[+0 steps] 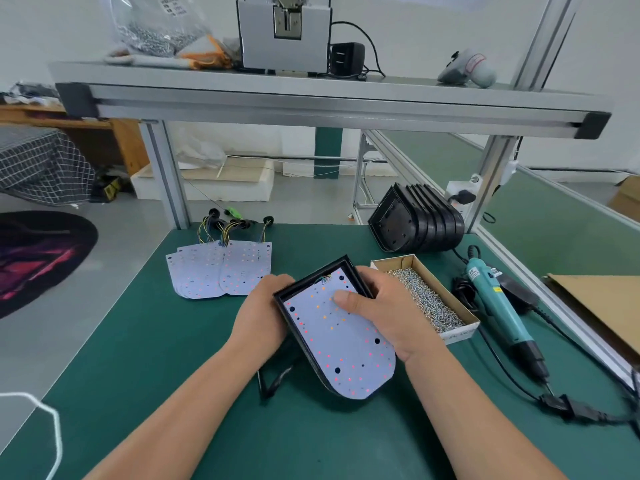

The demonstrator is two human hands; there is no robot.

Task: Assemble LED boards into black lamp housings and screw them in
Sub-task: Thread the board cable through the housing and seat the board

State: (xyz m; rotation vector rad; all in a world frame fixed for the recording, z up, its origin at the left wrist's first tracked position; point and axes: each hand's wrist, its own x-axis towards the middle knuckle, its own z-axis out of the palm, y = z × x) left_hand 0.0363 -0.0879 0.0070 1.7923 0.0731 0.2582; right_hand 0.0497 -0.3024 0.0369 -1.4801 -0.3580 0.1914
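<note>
A black lamp housing [300, 336] is held tilted above the green table, with a white LED board [341, 355] lying inside it. My left hand [263, 313] grips the housing's left edge. My right hand [384, 306] holds its right side, with the thumb pressing on the board's upper part. A black cable [273, 379] hangs below the housing. Loose LED boards [218, 268] with wire bundles lie in a stack at the far left. Empty black housings [415, 220] stand nested at the far right.
An open cardboard box of screws [429, 303] sits right beside my right hand. A teal electric screwdriver [498, 306] lies to the right of the box, its cord trailing along the table. Aluminium frame posts [169, 178] and a shelf [311, 98] stand behind. Flat cardboard [602, 306] lies at the right edge.
</note>
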